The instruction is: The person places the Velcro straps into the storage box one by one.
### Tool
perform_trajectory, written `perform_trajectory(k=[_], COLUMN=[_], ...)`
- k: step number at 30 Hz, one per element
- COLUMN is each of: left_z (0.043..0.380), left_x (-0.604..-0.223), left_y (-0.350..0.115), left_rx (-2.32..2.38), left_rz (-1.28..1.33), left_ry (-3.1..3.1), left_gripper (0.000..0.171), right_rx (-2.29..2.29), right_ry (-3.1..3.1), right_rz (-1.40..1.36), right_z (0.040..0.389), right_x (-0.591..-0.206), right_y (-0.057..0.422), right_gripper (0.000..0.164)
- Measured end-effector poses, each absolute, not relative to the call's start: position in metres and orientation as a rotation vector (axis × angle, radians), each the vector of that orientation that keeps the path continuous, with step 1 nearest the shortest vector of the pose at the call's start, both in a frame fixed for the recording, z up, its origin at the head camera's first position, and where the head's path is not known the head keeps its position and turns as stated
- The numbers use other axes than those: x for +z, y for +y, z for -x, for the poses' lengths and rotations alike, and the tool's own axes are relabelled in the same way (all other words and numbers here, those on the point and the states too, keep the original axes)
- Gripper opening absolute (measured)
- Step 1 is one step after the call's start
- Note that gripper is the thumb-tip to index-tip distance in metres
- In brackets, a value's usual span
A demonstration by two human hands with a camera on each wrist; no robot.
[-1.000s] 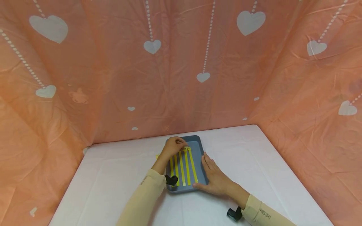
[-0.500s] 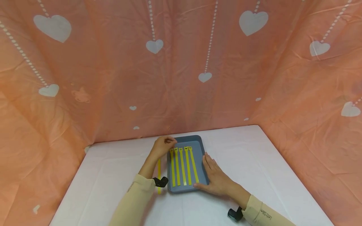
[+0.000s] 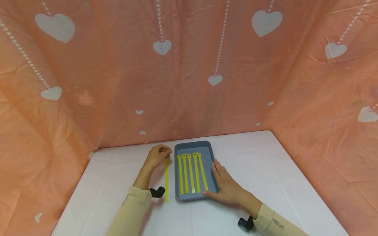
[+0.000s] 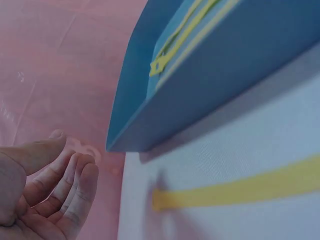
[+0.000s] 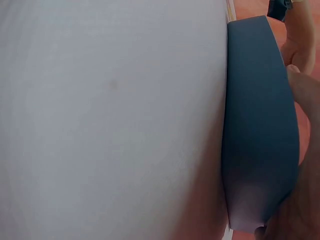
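Several yellow strap-like cable ties (image 3: 190,173) lie side by side, lengthwise, in a shallow blue-grey tray (image 3: 192,198), their slotted heads towards the far end. One more yellow cable tie (image 3: 166,182) lies on the table, left of the tray. My left hand (image 3: 157,156) hovers near its far end, fingers loosely bent; in the left wrist view the hand (image 4: 55,195) holds nothing and is apart from the cable tie. My right hand (image 3: 225,186) rests against the tray's right side with straight fingers, its thumb at the near right corner.
The tray stands on a white-covered table (image 3: 251,154). Pink-orange sheets with white hearts (image 3: 177,98) hang behind and at both sides. Each wrist wears a small black camera (image 3: 157,192).
My left hand has moved left from above the cable ties in the tray to the far end of the loose cable tie. My right hand has stayed at the tray.
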State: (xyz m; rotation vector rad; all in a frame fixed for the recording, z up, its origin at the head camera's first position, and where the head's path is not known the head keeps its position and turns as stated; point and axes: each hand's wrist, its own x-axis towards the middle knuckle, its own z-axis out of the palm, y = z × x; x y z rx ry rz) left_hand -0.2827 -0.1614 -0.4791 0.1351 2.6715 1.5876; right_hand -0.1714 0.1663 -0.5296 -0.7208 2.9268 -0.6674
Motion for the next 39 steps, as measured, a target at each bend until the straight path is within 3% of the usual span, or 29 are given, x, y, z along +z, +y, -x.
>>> perform_trajectory(k=[16,39], left_z=[0.282,0.279], left_x=[-0.497,-0.512], left_y=[-0.184,-0.183], left_rx=[1.505,1.404], left_rz=[-0.104,-0.060], left_ry=[2.734,2.736], left_gripper=[0.024,0.021], right_rx=[-0.652,-0.670], right_ry=[2.935,2.931], right_rz=[0.718,0.706], right_z=[0.172,0.172], right_x=[-0.528,-0.530], right_y=[0.165,0.166], right_gripper=[0.127,0.127])
